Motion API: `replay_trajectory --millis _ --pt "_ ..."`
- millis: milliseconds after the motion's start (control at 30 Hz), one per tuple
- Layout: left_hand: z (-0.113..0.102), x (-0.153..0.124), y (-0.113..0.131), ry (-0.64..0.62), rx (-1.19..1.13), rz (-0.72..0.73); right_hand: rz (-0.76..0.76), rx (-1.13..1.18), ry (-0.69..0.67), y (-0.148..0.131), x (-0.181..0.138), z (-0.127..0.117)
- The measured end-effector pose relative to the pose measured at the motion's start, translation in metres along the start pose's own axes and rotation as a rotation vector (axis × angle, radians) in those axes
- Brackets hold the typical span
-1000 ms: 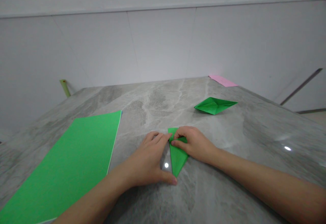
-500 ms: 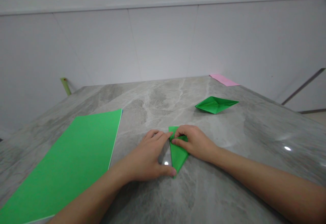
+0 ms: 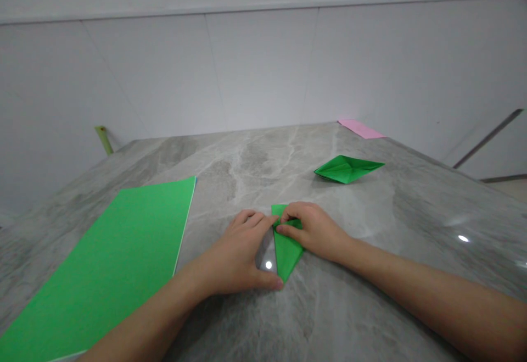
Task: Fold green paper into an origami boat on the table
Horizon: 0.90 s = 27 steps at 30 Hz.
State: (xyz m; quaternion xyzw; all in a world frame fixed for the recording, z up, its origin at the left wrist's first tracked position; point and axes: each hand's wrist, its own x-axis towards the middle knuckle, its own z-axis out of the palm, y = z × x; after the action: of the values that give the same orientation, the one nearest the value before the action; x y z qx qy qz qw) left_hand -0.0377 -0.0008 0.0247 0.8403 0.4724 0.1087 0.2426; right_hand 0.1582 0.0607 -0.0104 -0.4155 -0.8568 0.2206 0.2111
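A small piece of green paper folded into a narrow triangle [image 3: 286,255] lies on the grey marble table [image 3: 354,274], its tip pointing toward me. My left hand [image 3: 241,255] rests flat beside it, fingers stretched out, the thumb pressing the near tip and the fingertips touching the upper left edge. My right hand [image 3: 310,230] lies on the paper's right side, with finger and thumb pinched on a fold at its upper part.
A stack of large green paper sheets [image 3: 111,263] lies to the left. A finished green folded paper boat [image 3: 346,168] sits farther back on the right. A pink sheet [image 3: 361,129] lies at the table's far edge by the white wall.
Both hands stay on the folded paper. My left thumb has slid slightly up along the paper's near tip; otherwise almost nothing moved.
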Motion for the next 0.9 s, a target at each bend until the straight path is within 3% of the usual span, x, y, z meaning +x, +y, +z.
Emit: replay_trajectory --millis 900 --pt "0.0036 -0.0003 -0.0052 0.044 0.0 0.02 0.016 0.011 0.015 -0.0024 -0.0012 -0.0018"
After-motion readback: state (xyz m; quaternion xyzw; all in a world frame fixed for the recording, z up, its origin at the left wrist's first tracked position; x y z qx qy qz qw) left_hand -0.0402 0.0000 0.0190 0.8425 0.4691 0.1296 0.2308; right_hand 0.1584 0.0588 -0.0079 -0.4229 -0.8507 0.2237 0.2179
